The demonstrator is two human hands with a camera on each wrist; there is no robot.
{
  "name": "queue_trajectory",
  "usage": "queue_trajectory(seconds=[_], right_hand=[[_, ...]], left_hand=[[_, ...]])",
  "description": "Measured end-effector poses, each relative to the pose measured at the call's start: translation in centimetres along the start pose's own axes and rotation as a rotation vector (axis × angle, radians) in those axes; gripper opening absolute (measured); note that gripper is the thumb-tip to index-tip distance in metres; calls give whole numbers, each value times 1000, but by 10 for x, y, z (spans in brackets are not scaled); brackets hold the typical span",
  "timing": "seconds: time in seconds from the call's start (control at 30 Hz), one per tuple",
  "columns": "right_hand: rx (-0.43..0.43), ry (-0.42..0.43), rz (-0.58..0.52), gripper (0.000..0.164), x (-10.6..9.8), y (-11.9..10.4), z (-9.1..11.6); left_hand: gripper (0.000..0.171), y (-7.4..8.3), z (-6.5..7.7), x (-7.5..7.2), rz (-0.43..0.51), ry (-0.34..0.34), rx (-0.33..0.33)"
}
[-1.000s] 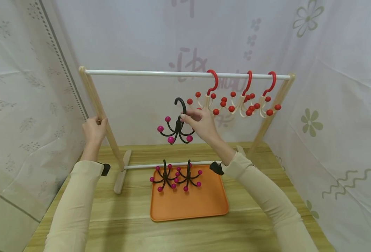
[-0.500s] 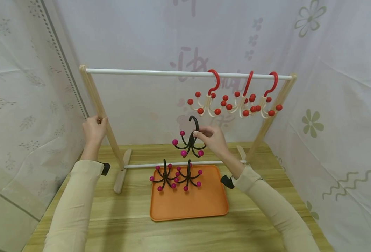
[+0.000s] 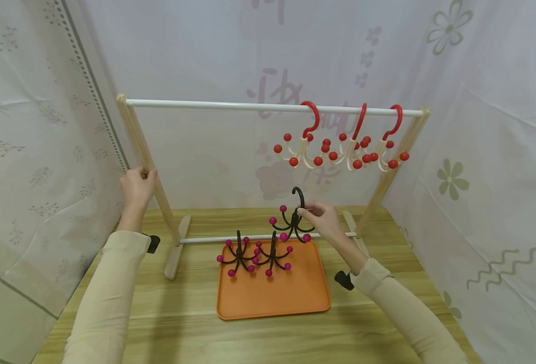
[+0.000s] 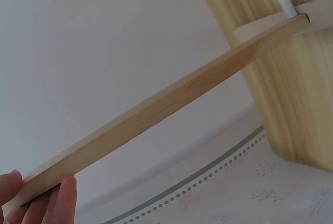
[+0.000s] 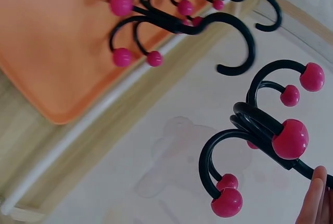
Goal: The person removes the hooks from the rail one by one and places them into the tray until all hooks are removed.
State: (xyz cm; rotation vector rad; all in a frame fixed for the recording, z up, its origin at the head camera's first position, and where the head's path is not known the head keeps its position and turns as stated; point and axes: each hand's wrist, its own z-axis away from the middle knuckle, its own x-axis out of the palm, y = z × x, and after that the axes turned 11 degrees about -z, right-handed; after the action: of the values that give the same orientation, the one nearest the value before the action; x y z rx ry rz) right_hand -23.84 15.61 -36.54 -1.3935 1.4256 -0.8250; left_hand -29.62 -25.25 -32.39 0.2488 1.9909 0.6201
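My right hand (image 3: 324,221) pinches the stem of a black multi-arm hook hanger (image 3: 294,221) with pink ball tips. It is held upright in the air, in front of the far right part of the orange tray (image 3: 295,293). In the right wrist view, my fingers (image 5: 315,195) are at the hanger's stem. Two matching black hangers, one left (image 3: 239,255) and one right (image 3: 273,255), stand on the tray's far side. My left hand (image 3: 138,187) grips the left wooden post (image 3: 133,129) of a rack; the left wrist view shows fingers and thumb on either side of it.
A white top rail (image 3: 213,105) spans the rack. On its right half hang three cream hangers with red hooks, the left (image 3: 312,121), middle (image 3: 360,124) and right one (image 3: 393,124). A lower rail (image 3: 204,239) runs behind the tray. Patterned curtains enclose the wooden table (image 3: 181,328).
My right hand has brought the black hanger down and to the right, away from the top rail toward the tray. The left hand stays on the post.
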Motion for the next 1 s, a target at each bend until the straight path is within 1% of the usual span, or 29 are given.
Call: queue_trajectory(seconds=[0.1, 0.17, 0.3, 0.47, 0.57, 0.67, 0.77, 1.0], right_hand=[[-2, -11, -18, 20, -2, -1, 8], [4, -13, -22, 21, -6, 11, 10], [62, 12, 16, 29, -13, 36, 15], [73, 36, 56, 28, -16, 59, 24], [84, 52, 71, 26, -16, 69, 29], [124, 80, 100, 27, -16, 79, 34], [153, 99, 103, 25, -16, 89, 38], [150, 115, 131, 24, -15, 106, 46]], left_hand=[[32, 1, 1, -1, 2, -8, -1], [32, 1, 1, -1, 4, -9, -3], [31, 1, 0, 0, 2, 5, -2], [31, 1, 0, -1, -8, 6, 0], [30, 1, 1, -1, -7, 12, -4], [30, 1, 1, -1, -5, 15, -4], [30, 2, 2, -1, -1, 13, -2], [31, 2, 2, -1, 12, 13, -12]])
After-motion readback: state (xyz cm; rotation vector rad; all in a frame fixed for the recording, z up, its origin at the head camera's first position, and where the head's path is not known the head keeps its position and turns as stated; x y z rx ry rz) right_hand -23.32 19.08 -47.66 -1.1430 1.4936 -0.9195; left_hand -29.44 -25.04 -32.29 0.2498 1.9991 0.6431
